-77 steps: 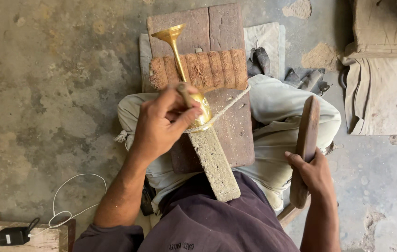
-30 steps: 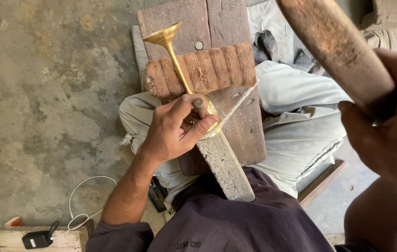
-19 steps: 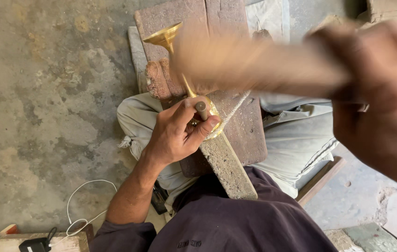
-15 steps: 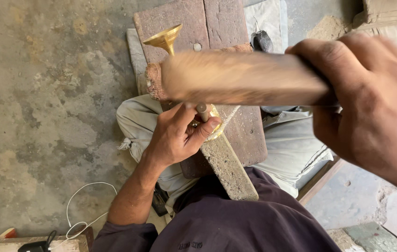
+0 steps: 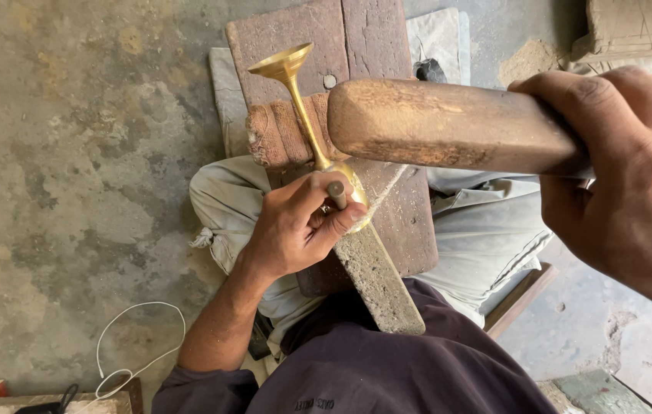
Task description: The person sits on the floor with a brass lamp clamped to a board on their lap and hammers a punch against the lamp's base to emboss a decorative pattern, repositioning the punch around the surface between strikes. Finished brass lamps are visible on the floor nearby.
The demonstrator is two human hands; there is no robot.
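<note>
The left hand (image 5: 295, 230) is pinching a small punch (image 5: 336, 193) with its fingers against the brass cup (image 5: 307, 123), which is lying on a wooden block (image 5: 395, 222). The right hand (image 5: 632, 184) is gripping a wooden mallet (image 5: 448, 126), maybe just above the cup.
</note>
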